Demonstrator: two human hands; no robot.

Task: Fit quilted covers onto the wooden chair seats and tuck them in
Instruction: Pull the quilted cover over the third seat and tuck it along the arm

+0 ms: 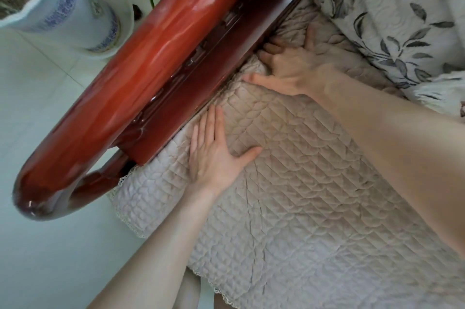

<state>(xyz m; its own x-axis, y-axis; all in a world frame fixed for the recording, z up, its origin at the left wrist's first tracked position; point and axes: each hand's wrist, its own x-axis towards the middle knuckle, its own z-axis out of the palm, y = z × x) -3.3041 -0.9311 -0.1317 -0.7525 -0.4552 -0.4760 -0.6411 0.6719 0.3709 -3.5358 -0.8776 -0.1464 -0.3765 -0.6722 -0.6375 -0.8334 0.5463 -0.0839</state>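
Observation:
A beige quilted cover [302,195] with a lace edge lies over the seat of a glossy red-brown wooden chair, beside its thick armrest [141,69]. My left hand [216,150] lies flat on the cover with straight fingers, its fingertips at the seam where cover meets armrest. Further along, my right hand [289,64] presses bunched cover down into the gap under the armrest; its fingertips are hidden in the fold and the hand is slightly blurred.
A floral quilted cushion [392,14] lies at the top right against the seat. A blue-and-white ceramic planter [65,6] stands on the pale tiled floor [37,245] left of the armrest, with a green plant stem behind it.

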